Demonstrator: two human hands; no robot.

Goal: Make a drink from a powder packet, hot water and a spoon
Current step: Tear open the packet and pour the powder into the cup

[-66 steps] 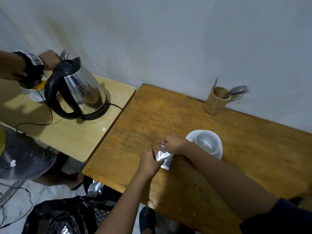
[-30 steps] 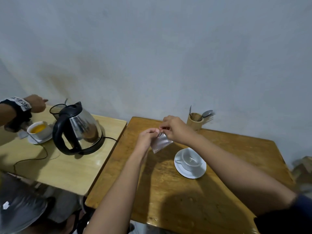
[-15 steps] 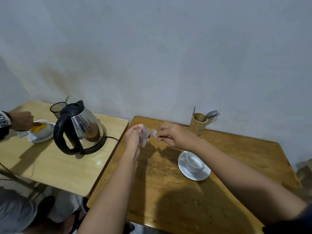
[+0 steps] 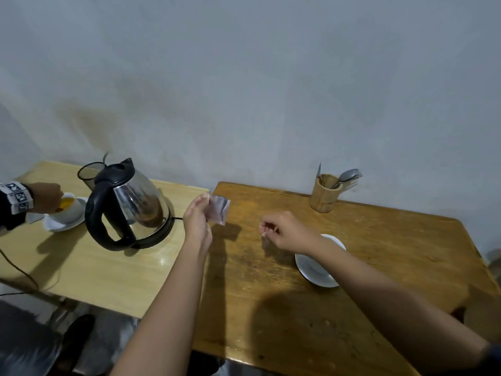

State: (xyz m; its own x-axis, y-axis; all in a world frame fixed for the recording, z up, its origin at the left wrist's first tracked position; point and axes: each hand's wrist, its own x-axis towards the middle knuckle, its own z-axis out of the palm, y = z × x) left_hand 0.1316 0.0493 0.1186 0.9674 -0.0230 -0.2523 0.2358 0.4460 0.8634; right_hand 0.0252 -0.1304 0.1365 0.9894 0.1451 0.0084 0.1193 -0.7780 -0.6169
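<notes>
Your left hand [image 4: 197, 222] pinches the powder packet [image 4: 218, 209] in the air, left of the saucer [image 4: 315, 270] and apart from it. Your right hand [image 4: 284, 231] is clenched beside the saucer; whether its grip holds a torn scrap, I cannot tell. Tilt the packet before it is over the cup, largely hidden behind your right wrist, and powder likely spills on the desk [image 4: 379, 240].

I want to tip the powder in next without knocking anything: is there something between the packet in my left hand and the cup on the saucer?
Only your own right hand and forearm: they hang over the cup, hiding most of it above the saucer. Otherwise the table between the packet and the saucer is bare.
</notes>
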